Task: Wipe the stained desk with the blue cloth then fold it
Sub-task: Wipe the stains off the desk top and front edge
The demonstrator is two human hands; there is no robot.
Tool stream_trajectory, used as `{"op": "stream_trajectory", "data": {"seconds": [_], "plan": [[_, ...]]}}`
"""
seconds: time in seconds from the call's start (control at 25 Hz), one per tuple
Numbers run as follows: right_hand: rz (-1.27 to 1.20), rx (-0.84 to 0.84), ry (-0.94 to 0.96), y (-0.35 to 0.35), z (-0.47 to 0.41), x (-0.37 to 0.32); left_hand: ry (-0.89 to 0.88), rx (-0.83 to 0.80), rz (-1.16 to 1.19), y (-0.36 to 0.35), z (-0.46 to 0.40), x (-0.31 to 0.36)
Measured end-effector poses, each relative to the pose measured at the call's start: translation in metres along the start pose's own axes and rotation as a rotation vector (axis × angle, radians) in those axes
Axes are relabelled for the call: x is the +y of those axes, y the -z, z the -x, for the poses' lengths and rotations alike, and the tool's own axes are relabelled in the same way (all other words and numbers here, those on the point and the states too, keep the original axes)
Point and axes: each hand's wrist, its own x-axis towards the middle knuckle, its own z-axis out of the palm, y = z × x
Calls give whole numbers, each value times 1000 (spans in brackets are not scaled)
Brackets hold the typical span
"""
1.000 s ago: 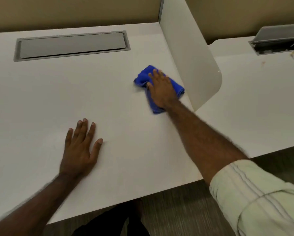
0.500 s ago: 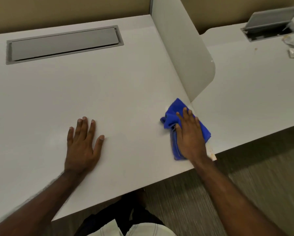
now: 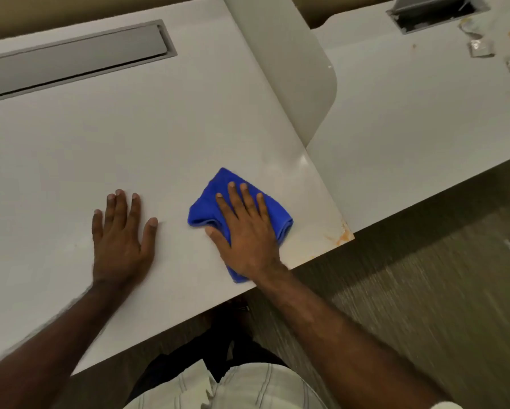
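Observation:
A bunched blue cloth [image 3: 209, 202] lies on the white desk [image 3: 159, 137] near its front right corner. My right hand [image 3: 244, 231] presses flat on top of the cloth with fingers spread. An orange-yellow stain [image 3: 337, 236] marks the desk's front right corner, just right of the cloth. My left hand [image 3: 120, 240] rests flat and open on the bare desk, a short way left of the cloth, holding nothing.
A white divider panel [image 3: 292, 69] stands upright along the desk's right side. A grey cable-tray lid [image 3: 70, 59] is set into the desk at the back. The neighbouring desk [image 3: 425, 113] carries an open cable box [image 3: 433, 8] and small wrappers [image 3: 482, 48].
My right hand has slid the cloth from beside the divider toward me, then leftward along the front edge, uncovering the stained corner. My left hand has stayed put.

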Motion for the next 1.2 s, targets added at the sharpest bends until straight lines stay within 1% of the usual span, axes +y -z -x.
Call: {"op": "stream_trajectory", "data": {"seconds": [0.08, 0.12, 0.16, 0.24, 0.32, 0.4, 0.48, 0.6, 0.68, 0.76, 0.84, 0.92, 1.0, 1.08, 1.2], "plan": [[-3, -52, 165, -1, 30, -4, 4, -4, -1, 0, 0, 0], [-7, -64, 212, -1, 45, 1, 5, 0, 5, 1, 0, 1], [-9, -51, 216, -2, 57, 10, 9, -1, 13, 1, 1, 2], [11, 20, 109, 2, 69, 40, 17, -2, 29, 2, 1, 4], [22, 67, -72, 12, 54, 79, 21, 17, 25, 1, 2, 5], [-12, 39, -212, 26, 14, 107, 19, 32, 20, 0, 0, 5], [-41, 39, -247, 31, -34, 108, 18, 33, 24, 1, 0, 4], [-21, 71, -162, 21, -70, 65, 8, 14, 15, 1, 1, 3], [-11, 75, -27, 9, -45, 23, -2, 3, 13, 1, 1, 1], [-43, 0, 113, 4, 7, -4, -10, -13, 3, 2, 0, -1], [-66, -55, 167, 5, 53, -1, -13, -23, -9, 2, -1, -1], [-49, -24, 121, 9, 64, 29, -15, -22, -2, 1, -1, -1], [-30, -6, 7, 20, 28, 66, -10, 0, -1, 0, -1, -1], [-31, -7, -122, 30, -35, 92, -12, 14, -15, -2, -1, -2], [8, 61, -196, 34, -126, 89, -27, 39, -18, -4, -1, -4]]}}
